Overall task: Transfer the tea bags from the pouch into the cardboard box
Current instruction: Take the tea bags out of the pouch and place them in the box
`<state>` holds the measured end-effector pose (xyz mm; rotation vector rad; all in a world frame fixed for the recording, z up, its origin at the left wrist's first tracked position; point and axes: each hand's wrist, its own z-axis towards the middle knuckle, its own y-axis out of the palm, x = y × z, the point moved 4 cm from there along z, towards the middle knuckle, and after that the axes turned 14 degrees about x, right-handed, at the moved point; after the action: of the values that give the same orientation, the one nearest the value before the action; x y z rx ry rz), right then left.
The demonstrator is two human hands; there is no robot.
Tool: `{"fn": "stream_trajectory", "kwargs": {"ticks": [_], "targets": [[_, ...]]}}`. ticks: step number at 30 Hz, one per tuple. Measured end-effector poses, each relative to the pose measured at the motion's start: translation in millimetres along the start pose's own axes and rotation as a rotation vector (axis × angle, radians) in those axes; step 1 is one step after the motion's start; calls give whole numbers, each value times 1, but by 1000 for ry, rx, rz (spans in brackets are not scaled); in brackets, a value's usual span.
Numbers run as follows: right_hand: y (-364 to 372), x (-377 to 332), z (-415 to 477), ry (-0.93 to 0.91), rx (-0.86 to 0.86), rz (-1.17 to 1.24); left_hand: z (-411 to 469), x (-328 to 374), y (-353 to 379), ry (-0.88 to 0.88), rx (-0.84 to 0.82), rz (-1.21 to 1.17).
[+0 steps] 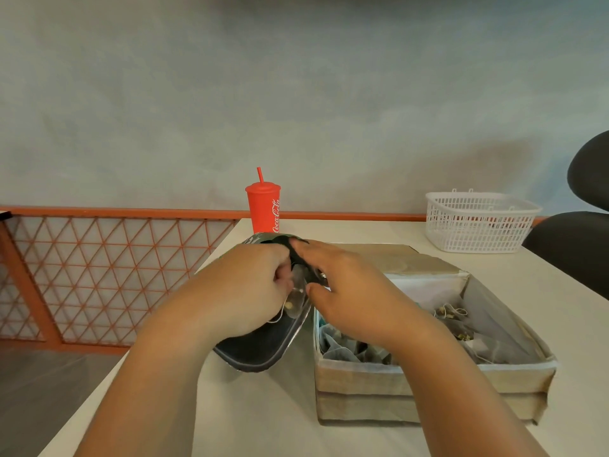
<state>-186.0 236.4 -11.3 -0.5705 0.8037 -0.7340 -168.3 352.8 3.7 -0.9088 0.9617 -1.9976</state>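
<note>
A dark pouch (pixel 260 351) with a silvery lining is held over the pale table (pixel 263 417), just left of the cardboard box (pixel 428 384) and tilted with its mouth turned up and away. The left hand (pixel 250 288) is curled at the mouth of the pouch, and a translucent tea bag (pixel 297 288) is pinched in its fingers, with the string trailing below the knuckles – whether the pouch's edge is also caught in that grip cannot be told. The right hand (pixel 342 291) is laid over the other side of the mouth, and the black rim is pinched between its forefinger and thumb. The cardboard box stands open beneath the right wrist, and more tea bags (pixel 461 324) are heaped inside it, strings tangled among them. Behind the hands a red cup (pixel 263 209) with a straw is set at the table's far edge, and a white basket (pixel 478 222) is placed further right – near a black chair (pixel 576 242). An orange lattice railing (pixel 99 275) is seen on the left.
</note>
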Motion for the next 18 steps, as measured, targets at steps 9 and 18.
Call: {"fn": "stream_trajectory", "kwargs": {"ticks": [9, 18], "targets": [[-2, 2, 0, -13, 24, -2, -10, -2, -35, -32, 171, -405], [3, -3, -6, 53, -218, 69, -8, 1, -37, 12, 209, -670]]}}
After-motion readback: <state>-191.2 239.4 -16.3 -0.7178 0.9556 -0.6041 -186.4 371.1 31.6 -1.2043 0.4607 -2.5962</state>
